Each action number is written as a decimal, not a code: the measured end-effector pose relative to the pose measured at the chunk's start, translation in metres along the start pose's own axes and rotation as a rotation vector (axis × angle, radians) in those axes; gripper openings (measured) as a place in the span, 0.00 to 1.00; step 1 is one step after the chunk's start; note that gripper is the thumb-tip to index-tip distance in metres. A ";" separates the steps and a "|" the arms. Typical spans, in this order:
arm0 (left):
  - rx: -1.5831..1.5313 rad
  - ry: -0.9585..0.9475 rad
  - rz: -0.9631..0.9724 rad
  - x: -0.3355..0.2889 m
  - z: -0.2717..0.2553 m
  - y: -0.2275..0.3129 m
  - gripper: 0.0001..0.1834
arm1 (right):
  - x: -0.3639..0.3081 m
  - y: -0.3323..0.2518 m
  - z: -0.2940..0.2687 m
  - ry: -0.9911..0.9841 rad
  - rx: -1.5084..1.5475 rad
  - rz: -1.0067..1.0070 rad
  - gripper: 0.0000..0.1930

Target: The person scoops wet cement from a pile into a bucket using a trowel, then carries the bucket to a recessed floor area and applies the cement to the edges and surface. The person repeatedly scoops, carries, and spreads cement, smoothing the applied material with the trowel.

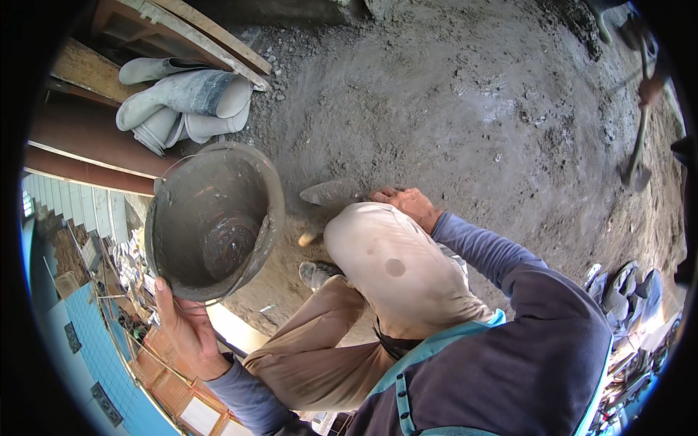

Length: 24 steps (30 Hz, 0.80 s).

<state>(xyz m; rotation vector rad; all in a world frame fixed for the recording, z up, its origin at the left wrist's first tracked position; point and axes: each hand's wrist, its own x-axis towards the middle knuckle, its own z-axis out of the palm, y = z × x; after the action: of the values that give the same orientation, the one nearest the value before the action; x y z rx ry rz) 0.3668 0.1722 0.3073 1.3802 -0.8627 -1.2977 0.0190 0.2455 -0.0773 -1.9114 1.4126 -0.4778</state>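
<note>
A dark, mortar-smeared bucket [211,225] is tipped so that its open mouth faces me. My left hand [187,327] grips its lower rim near the wire handle, with the thumb on the rim. Beyond my raised knee, my right hand [411,207] has its fingers curled down, partly hidden by the knee; what they hold, if anything, does not show. Beside those fingers is a grey trowel blade [331,193], coated with mortar. A short wooden handle [307,238] sticks out below it; I cannot tell whether the two join.
Grey rubber boots [182,102] lie against wooden boards [196,36] at the upper left. Rough, damp mortar or earth [436,109] covers the ground ahead. At the far right a person's hand [651,91] holds a shovel [638,171]. Shoes [622,294] stand at the right.
</note>
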 end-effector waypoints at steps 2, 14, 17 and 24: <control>0.053 0.055 -0.003 0.005 -0.003 -0.003 0.19 | 0.001 0.004 0.012 -0.095 0.211 0.083 0.20; 0.047 0.093 -0.021 0.016 -0.007 -0.006 0.19 | -0.023 0.047 -0.052 0.217 0.065 0.600 0.21; 0.073 0.060 -0.014 0.017 -0.004 -0.007 0.19 | 0.008 0.022 -0.019 0.070 0.011 0.458 0.23; 0.081 0.031 -0.028 0.017 -0.012 -0.004 0.18 | 0.041 0.099 -0.073 0.152 -0.055 0.482 0.24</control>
<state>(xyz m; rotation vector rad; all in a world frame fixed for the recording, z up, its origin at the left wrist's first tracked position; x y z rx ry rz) 0.3810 0.1589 0.2975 1.4769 -0.8864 -1.2711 -0.0821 0.1686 -0.1033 -1.5228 1.9307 -0.3560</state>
